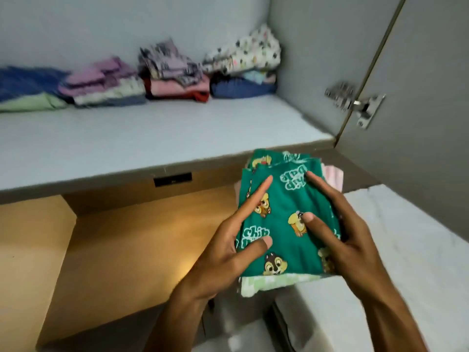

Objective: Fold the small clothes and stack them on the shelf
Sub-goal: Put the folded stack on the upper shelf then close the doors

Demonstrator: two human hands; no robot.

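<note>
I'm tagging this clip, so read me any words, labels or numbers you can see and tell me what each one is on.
"Chip": on the green cartoon-print garment, near the left hand.
"Chip" and "Dale", printed upside down: same garment, near the right hand.
Small dark plate under the shelf edge: unreadable.
Stacked clothes: no legible text.

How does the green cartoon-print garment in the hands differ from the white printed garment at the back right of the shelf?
The green garment is held flat between the left hand and right hand, in front of the shelf; the white printed garment already lies there, topping a stack. The green one is dark with chipmunk figures and lettering; the white one is pale with small scattered motifs. Both look folded.
</note>
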